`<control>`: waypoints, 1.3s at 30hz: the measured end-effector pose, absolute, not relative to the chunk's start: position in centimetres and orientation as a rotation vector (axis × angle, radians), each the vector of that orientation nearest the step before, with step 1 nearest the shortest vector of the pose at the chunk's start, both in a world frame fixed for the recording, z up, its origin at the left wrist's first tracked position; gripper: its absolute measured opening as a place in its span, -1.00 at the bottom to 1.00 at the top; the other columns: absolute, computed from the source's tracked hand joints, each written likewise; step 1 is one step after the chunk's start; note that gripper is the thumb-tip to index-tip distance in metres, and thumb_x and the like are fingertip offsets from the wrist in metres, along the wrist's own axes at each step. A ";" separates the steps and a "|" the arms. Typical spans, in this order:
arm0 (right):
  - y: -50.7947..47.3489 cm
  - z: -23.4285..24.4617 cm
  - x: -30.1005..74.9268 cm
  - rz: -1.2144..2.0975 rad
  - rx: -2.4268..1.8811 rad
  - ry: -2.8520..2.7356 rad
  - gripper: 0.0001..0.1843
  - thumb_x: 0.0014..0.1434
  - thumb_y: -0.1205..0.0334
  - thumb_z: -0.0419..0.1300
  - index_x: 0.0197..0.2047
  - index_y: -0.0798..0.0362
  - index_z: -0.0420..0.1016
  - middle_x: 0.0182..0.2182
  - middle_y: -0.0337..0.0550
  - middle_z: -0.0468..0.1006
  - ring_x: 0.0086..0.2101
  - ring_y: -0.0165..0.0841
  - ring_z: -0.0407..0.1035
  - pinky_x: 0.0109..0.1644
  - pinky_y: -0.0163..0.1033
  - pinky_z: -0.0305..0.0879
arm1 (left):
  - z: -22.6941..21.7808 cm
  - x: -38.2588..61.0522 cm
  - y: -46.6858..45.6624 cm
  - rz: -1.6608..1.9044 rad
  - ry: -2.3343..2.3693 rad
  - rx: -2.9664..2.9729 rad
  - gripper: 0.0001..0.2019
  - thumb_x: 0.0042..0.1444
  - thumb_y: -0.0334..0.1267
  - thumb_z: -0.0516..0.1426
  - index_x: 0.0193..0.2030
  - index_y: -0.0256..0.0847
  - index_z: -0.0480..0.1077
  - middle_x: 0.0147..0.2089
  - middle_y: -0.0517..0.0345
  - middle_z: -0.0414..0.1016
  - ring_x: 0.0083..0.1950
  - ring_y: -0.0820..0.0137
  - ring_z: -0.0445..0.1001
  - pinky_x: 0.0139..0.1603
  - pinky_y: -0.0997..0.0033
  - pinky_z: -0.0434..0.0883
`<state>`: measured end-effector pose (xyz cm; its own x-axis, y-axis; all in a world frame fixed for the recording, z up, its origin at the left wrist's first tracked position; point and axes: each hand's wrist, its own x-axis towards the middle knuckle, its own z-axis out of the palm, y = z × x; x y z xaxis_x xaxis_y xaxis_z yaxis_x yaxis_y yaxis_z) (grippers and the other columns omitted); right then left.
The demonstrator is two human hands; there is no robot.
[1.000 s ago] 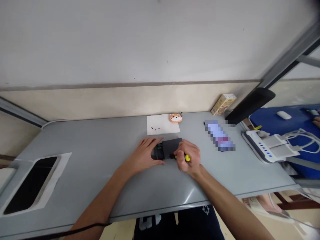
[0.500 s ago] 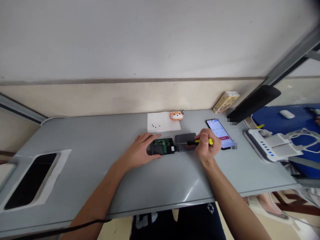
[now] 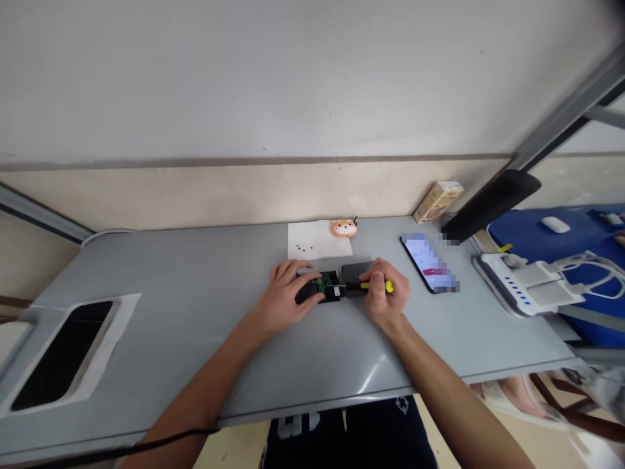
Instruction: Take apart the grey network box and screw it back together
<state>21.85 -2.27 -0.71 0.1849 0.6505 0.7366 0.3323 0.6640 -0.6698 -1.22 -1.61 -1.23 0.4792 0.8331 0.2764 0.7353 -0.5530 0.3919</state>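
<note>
A small black device with a green circuit board [image 3: 325, 284] showing lies on the grey table [image 3: 195, 306]. My left hand [image 3: 288, 291] grips its left end, fingers curled over it. My right hand [image 3: 384, 294] is closed on a screwdriver with a yellow and black handle [image 3: 372, 285], its tip pointing left at the board. A dark grey cover [image 3: 355, 271] lies just behind the tool, partly hidden by my right hand.
A white paper [image 3: 317, 240] with several tiny black screws lies behind the device, an orange animal-shaped charm [image 3: 344, 228] beside it. To the right are a phone [image 3: 430, 264], a small carton [image 3: 438, 201], a black monitor stand [image 3: 491, 203] and a white power strip [image 3: 517, 286]. A dark cutout [image 3: 58, 355] sits far left.
My right hand drew the cover off to the right, exposing the circuit board, then came back left with the screwdriver tip at the board. My left hand closed over the device's left end.
</note>
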 end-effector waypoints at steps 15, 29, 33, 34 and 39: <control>0.6 0.1 23.6 0.665 -1.309 -0.810 -0.65 0.33 0.05 0.02 -0.41 0.01 0.42 -0.48 -0.30 0.29 -0.47 -0.39 0.24 -0.45 -0.28 0.17 | 0.9 0.7 5.4 0.721 1.429 2.538 -0.79 0.39 -0.10 0.16 -0.11 -0.05 0.62 -0.05 0.06 0.56 0.11 0.13 0.33 0.19 0.04 0.21; 1.0 1.6 23.6 0.551 -1.214 -1.031 -0.63 0.33 0.12 0.00 -0.49 0.02 0.35 -0.60 -0.33 0.25 -0.50 -0.41 0.19 -0.40 -0.29 0.12 | 0.9 -1.2 7.7 0.743 1.245 2.547 -0.65 0.47 -0.12 -0.03 0.06 -0.09 0.58 -0.05 0.04 0.56 0.02 0.19 0.39 0.17 0.12 0.32; 2.8 3.2 21.0 0.593 -1.131 -1.271 -0.67 0.31 0.14 0.04 -0.49 0.01 0.28 -0.57 -0.32 0.31 -0.48 -0.41 0.22 -0.36 -0.29 0.14 | -0.3 -4.2 3.5 0.778 1.378 2.282 -0.69 0.44 -0.13 -0.02 0.02 -0.13 0.53 -0.05 0.07 0.58 -0.09 0.29 0.49 -0.04 0.30 0.41; 3.3 3.5 20.1 0.591 -1.114 -1.325 -0.67 0.30 0.15 0.04 -0.50 0.00 0.24 -0.58 -0.33 0.28 -0.49 -0.42 0.19 -0.36 -0.29 0.12 | -0.7 -4.6 2.6 0.782 1.438 2.203 -0.70 0.44 -0.14 -0.02 0.03 -0.14 0.51 -0.06 0.09 0.59 -0.14 0.31 0.50 -0.10 0.33 0.41; 4.5 3.3 16.3 0.522 -1.061 -1.516 -0.67 0.30 0.17 0.04 -0.51 -0.01 0.16 -0.61 -0.33 0.25 -0.52 -0.43 0.16 -0.37 -0.27 0.06 | -1.6 -4.8 0.5 0.662 1.499 2.182 -0.77 0.38 -0.26 -0.02 -0.04 -0.13 0.46 -0.22 0.17 0.58 -0.25 0.33 0.51 -0.16 0.34 0.38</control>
